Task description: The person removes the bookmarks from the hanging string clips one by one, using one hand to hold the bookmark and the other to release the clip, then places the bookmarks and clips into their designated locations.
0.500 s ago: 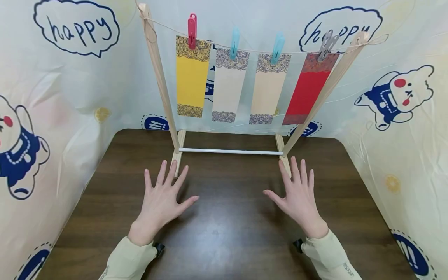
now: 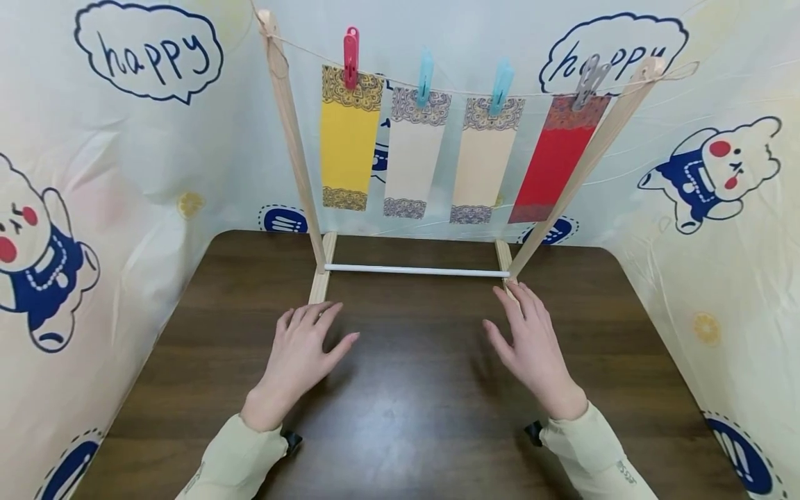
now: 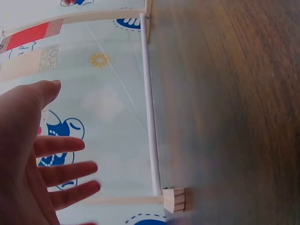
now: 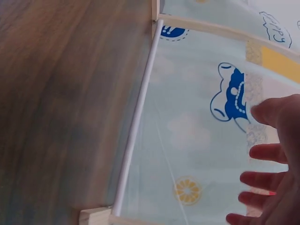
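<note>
My left hand point(image 2: 300, 357) hovers over the table near the left foot of a wooden rack point(image 2: 290, 139), fingers relaxed and slightly bent, holding nothing. The right hand point(image 2: 534, 347) is near the rack's right foot, thumb apart from the fingers, also holding nothing. Along the rack's string hang a yellow card point(image 2: 350, 149), a white card point(image 2: 412, 160), a beige card point(image 2: 484, 163) and a red card point(image 2: 556, 163). A pink clothespin point(image 2: 351, 59), two blue clothespins point(image 2: 425, 76) and a grey clothespin point(image 2: 589, 82) grip them. In both wrist views the fingers are spread with nothing between them.
A white rod point(image 2: 415, 270) joins the two feet of the rack low across the back of the dark wooden table point(image 2: 400, 389). Behind and beside the table hangs a printed cloth point(image 2: 144, 153) with bears and lettering.
Both hands' fingers have gone from widely spread and straight to closer together and slightly bent. The left hand has shifted a little to the right; the cards still hang in place.
</note>
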`<action>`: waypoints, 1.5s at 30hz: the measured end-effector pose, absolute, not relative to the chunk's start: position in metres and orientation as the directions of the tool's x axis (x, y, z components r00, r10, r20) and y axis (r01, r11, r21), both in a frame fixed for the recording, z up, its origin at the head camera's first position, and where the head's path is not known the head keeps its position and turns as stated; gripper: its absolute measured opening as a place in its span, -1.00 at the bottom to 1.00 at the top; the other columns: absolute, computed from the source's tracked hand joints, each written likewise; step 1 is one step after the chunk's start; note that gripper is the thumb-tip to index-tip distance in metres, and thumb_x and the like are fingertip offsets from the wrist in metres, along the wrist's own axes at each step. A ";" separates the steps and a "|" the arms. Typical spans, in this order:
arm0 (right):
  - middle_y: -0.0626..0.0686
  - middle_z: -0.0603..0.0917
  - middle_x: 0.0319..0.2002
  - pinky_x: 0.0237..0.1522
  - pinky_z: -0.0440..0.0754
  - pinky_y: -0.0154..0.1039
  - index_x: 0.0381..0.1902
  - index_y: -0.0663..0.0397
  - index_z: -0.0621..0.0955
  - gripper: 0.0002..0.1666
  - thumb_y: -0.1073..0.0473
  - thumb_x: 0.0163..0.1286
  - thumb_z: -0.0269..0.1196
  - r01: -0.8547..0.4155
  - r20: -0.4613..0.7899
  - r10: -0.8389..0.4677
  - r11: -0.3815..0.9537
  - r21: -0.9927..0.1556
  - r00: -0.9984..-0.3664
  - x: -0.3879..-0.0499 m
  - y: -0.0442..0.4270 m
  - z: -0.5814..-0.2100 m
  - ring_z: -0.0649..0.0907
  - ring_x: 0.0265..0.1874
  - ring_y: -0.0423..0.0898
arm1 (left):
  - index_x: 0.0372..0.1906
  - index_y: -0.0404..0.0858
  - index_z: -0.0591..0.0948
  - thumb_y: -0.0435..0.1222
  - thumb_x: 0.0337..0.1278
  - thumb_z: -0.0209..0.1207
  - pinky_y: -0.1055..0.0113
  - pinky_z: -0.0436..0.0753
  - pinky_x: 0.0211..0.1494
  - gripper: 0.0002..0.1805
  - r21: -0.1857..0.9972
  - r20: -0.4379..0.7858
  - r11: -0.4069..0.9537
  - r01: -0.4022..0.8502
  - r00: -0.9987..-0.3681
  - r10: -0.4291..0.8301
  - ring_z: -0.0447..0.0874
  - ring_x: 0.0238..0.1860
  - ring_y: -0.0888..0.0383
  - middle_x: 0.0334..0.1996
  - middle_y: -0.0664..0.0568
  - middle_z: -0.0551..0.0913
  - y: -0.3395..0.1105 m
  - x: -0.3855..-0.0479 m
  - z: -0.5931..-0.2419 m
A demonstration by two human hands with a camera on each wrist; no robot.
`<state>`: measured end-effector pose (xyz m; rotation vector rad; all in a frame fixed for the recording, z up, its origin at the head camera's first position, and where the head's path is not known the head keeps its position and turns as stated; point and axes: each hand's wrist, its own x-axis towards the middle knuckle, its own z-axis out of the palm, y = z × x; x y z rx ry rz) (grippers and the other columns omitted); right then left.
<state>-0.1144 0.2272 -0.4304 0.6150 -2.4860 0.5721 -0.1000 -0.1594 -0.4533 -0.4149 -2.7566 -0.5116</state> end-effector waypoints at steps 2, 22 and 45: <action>0.32 0.55 0.29 0.32 0.41 0.25 0.31 0.28 0.55 -0.38 0.14 0.36 0.39 -0.557 0.589 -0.319 0.783 -0.278 -0.742 -0.115 0.225 -0.425 0.49 0.31 0.31 | 0.27 -0.24 0.65 0.16 0.29 0.29 -0.32 0.45 0.24 -0.33 0.316 0.357 0.882 0.349 -0.905 0.231 0.58 0.21 -0.22 0.18 -0.20 0.66 -0.158 -0.102 -0.452; 0.12 0.73 0.02 0.13 0.58 -0.12 0.08 0.21 0.67 -0.60 0.39 0.27 0.43 -0.707 0.659 -0.370 0.608 -0.362 -0.655 -0.119 0.184 -0.362 0.64 0.02 0.05 | -0.02 -0.28 0.76 -0.12 0.33 0.36 -0.09 0.70 -0.17 -0.68 0.419 0.516 0.796 0.436 -0.836 0.187 0.73 -0.16 -0.11 -0.14 -0.11 0.79 -0.154 -0.116 -0.436; 0.14 0.71 0.08 0.20 0.62 -0.06 0.11 0.22 0.69 -0.63 0.29 0.36 0.43 -0.780 0.664 -0.462 0.540 -0.316 -0.588 -0.145 0.146 -0.292 0.64 0.11 0.05 | 0.03 -0.29 0.73 -0.19 0.36 0.34 -0.08 0.71 -0.10 -0.70 0.536 0.566 0.711 0.456 -0.818 0.098 0.71 -0.10 -0.08 -0.11 -0.14 0.77 -0.153 -0.144 -0.401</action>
